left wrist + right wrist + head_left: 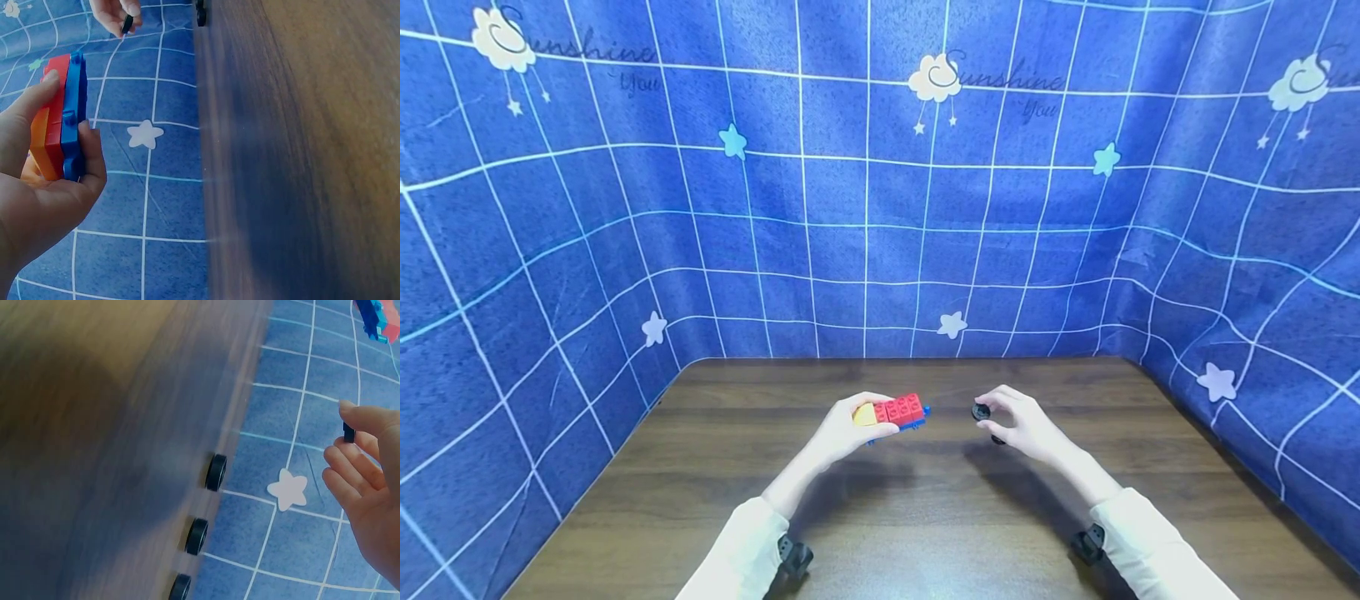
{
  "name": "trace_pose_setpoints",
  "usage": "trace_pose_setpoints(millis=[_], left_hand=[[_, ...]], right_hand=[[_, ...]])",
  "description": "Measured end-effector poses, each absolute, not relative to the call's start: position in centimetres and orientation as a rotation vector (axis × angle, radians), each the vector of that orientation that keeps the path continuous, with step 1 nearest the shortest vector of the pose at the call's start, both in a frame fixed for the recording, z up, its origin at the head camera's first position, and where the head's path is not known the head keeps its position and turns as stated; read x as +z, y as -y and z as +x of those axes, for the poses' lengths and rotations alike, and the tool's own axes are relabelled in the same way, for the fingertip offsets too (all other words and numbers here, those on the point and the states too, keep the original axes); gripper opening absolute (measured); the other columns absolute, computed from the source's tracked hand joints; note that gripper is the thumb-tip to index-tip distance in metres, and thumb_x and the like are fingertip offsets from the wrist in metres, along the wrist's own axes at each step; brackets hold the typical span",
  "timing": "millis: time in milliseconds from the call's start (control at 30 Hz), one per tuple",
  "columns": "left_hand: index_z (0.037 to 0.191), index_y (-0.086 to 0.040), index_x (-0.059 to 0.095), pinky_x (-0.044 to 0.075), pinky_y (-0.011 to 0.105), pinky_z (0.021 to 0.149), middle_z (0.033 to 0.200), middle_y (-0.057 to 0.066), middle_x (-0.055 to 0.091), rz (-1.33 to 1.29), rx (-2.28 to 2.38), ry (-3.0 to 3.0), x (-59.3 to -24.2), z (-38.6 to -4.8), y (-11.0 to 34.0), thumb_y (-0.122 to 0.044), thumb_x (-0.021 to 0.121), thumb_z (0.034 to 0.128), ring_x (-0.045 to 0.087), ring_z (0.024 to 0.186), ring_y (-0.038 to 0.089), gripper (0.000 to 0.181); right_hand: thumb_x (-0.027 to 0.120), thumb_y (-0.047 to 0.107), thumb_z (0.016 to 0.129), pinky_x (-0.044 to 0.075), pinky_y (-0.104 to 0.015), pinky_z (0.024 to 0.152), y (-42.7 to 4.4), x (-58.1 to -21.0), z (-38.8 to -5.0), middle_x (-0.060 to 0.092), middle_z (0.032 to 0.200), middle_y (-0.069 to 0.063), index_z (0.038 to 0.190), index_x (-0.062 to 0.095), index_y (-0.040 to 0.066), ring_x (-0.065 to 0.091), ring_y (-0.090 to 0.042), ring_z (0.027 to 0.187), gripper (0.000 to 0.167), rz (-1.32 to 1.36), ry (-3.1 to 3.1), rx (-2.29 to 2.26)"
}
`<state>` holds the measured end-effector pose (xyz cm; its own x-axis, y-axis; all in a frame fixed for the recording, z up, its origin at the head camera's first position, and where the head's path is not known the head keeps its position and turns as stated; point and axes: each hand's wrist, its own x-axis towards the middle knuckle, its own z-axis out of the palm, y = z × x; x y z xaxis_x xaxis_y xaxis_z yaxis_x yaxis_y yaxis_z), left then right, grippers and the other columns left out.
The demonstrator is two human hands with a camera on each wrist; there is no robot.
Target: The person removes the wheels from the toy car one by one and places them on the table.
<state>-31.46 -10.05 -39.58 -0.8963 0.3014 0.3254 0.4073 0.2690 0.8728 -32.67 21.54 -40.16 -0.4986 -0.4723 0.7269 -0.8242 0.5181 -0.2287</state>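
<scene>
My left hand (848,429) grips a toy vehicle of building blocks (904,409) above the table. It has a blue base (74,115), red studded bricks (55,112) and a yellow-orange block (865,414) at the end nearest my palm. Thumb and fingers clasp its sides. To the right, my right hand (1024,425) pinches a small black wheel (981,412) between thumb and fingertips, held apart from the vehicle. In the right wrist view that wheel (349,432) shows nearly edge-on, and the other fingers are loosely bent.
Several black wheels stand on the brown wooden table (925,517); the right wrist view shows one wheel (216,472) with others in a row. In the head view a wheel (997,440) is mostly hidden under my right hand. A blue grid-patterned cloth (865,250) hangs around the table.
</scene>
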Motion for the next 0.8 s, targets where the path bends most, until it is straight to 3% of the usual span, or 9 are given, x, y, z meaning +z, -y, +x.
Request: trace_pose_setpoints(millis=[367, 667, 800], left_hand=[[0.115, -0.013, 0.061, 0.045, 0.023, 0.07, 0.1, 0.008, 0.066, -0.693, -1.652, 2.43, -39.8, -31.7, 10.2, -0.016, 0.078, 0.0742, 0.054, 0.081, 0.01, 0.044], [0.111, -0.002, 0.058, 0.048, 0.023, 0.063, 0.095, 0.013, 0.064, -0.624, -1.75, 2.408, -39.3, -31.1, 10.3, -0.01, 0.076, 0.0759, 0.055, 0.074, 0.008, 0.04], [0.11, -0.007, 0.062, 0.048, 0.024, 0.062, 0.092, 0.009, 0.065, -0.616, -1.781, 2.389, -39.4, -31.3, 10.5, -0.013, 0.077, 0.0758, 0.055, 0.072, 0.01, 0.038]], right_hand=[[0.077, -0.003, 0.069, 0.052, -0.033, 0.071, -23.3, -40.2, -32.7, 0.066, 0.091, -0.01, 0.1, 0.066, -0.002, 0.063, -0.021, 0.076, 0.033, 0.991, 2.192, 0.78], [0.077, -0.005, 0.068, 0.049, -0.026, 0.07, -24.7, -40.5, -33.3, 0.065, 0.088, -0.009, 0.099, 0.065, -0.003, 0.063, -0.02, 0.073, 0.033, 0.997, 2.17, 0.734], [0.077, -0.005, 0.067, 0.048, -0.022, 0.071, -25.1, -40.5, -33.3, 0.065, 0.088, -0.009, 0.099, 0.066, -0.003, 0.062, -0.019, 0.072, 0.034, 0.989, 2.167, 0.724]])
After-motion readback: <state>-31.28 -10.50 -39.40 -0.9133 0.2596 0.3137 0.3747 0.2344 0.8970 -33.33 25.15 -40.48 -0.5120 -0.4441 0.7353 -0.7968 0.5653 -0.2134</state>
